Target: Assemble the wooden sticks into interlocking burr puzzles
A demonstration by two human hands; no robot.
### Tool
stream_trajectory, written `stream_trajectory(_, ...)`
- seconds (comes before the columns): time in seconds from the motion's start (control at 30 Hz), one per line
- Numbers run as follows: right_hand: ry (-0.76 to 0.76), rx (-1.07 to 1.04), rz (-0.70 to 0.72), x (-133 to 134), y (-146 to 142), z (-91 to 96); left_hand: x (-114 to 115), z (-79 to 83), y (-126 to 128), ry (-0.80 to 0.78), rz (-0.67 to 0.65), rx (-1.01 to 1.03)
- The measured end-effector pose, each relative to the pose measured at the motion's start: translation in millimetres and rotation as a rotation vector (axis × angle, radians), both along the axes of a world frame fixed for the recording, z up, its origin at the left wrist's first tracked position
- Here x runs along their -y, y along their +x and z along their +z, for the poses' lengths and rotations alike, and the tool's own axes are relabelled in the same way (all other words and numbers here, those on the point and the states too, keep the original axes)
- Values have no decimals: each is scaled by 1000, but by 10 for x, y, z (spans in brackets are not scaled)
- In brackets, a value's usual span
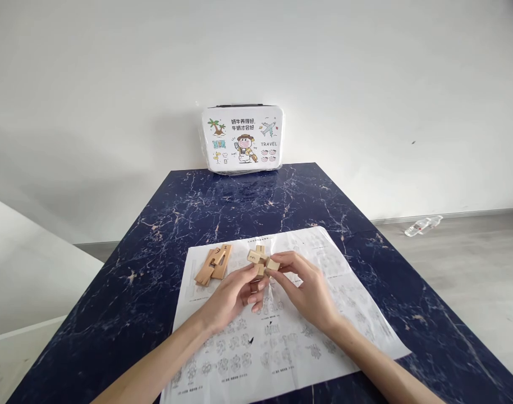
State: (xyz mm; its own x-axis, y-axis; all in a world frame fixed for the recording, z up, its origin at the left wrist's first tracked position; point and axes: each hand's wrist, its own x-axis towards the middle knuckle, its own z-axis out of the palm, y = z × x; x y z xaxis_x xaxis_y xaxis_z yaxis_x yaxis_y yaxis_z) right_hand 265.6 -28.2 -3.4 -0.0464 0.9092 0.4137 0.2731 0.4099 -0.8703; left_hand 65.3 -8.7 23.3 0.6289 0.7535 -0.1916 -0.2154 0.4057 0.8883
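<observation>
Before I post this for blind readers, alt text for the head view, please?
A person's left hand and right hand hold wooden puzzle blocks over a printed diagram sheet on a blue marbled table. Numbered wooden pieces lie left of these; a white cartoon-print case stands at the far end.

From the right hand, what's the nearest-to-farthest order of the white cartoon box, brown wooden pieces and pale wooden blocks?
From the right hand, head view:
1. Pale wooden blocks, in its grasp.
2. Brown wooden pieces, to its left on the paper.
3. White cartoon box, at the far end of the table.
</observation>
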Motion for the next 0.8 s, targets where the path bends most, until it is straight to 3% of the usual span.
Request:
stream_trajectory(0.2, 56, 56, 19, 12, 7, -3, 6, 3, 18, 93, -8, -47)
stream_trajectory(0.47, 13, 68, 82, -10, 43, 14, 12, -48, 1, 173, 51, -117)
stream_trajectory(0.8, 140, 129, 98, 21, 7, -16, 55, -14, 26, 326, 145, -253)
